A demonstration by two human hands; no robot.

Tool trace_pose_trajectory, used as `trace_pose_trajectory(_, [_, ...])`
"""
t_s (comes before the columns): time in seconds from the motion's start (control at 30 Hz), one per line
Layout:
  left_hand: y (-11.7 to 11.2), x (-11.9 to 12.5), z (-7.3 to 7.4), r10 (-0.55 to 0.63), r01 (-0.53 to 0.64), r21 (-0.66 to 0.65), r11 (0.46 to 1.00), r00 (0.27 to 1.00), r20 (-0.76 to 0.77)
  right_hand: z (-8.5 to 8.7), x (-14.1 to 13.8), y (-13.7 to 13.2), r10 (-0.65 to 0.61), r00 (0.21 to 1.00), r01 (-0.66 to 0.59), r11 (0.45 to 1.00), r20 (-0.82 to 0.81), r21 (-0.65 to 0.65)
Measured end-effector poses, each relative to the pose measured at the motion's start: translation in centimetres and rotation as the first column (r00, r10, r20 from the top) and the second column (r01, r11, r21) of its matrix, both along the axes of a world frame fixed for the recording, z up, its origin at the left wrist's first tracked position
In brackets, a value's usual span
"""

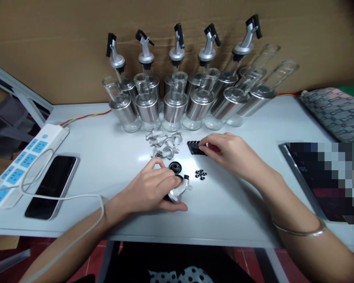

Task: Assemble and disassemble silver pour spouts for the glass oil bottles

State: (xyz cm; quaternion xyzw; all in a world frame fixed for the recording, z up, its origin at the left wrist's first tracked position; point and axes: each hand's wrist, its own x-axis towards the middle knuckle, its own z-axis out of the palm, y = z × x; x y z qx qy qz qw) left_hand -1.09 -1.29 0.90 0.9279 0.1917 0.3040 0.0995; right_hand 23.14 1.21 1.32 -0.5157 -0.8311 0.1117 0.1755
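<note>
My left hand (153,184) is closed round a silver bottle pour spout (177,193), whose narrow end carries a small black tip and points right. Black round stoppers (175,168) lie beside its fingers, one partly hidden by them. With thumb and fingers pinched, my right hand (224,151) is at the right end of a row of black plastic levers (193,148); the fingertips cover what they grip. Several small black caps (200,174) are clustered below that row. Behind my left hand lies a heap of silver spout bodies (164,145).
Steel-and-glass bottles (175,108) stand in rows along the back, several topped with silver spouts (177,51) and black levers. At left are a power strip (28,165), a phone (51,188) and a white cable (61,196). A dark tablet-like device (309,184) lies at right.
</note>
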Motion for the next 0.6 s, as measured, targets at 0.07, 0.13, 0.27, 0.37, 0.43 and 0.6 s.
trace_pose_trajectory(0.07, [0.0, -0.1, 0.0, -0.003, 0.004, -0.029, 1.000, 1.000, 0.012, 1.0, -0.8, -0.7, 0.057, 0.979, -0.070, 0.995, -0.194, -0.064])
trace_pose_trajectory(0.13, [0.1, -0.2, -0.1, -0.008, 0.009, -0.056, 0.998, 1.000, 0.028, 1.9, -1.7, -1.5, 0.082, 0.926, -0.145, 0.979, -0.369, -0.146])
trace_pose_trajectory(0.27, [0.2, -0.3, -0.4, -0.007, 0.012, -0.078, 0.997, 0.998, 0.056, 2.4, -3.0, -2.7, 0.117, 0.831, -0.292, 0.924, -0.544, -0.247])
trace_pose_trajectory(0.37, [0.3, -0.4, -0.5, -0.012, 0.016, -0.098, 0.995, 0.999, 0.043, 2.1, -3.2, -2.8, 0.107, 0.821, -0.327, 0.893, -0.560, -0.309])
trace_pose_trajectory(0.43, [0.3, -0.5, -0.6, -0.018, 0.021, -0.097, 0.995, 0.999, 0.027, 2.0, -3.1, -2.8, 0.101, 0.822, -0.335, 0.882, -0.560, -0.332])
trace_pose_trajectory(0.6, [0.2, -0.4, -0.5, -0.032, 0.032, -0.092, 0.995, 0.999, 0.003, 2.2, -3.1, -2.8, 0.157, 0.814, -0.396, 0.854, -0.559, -0.337])
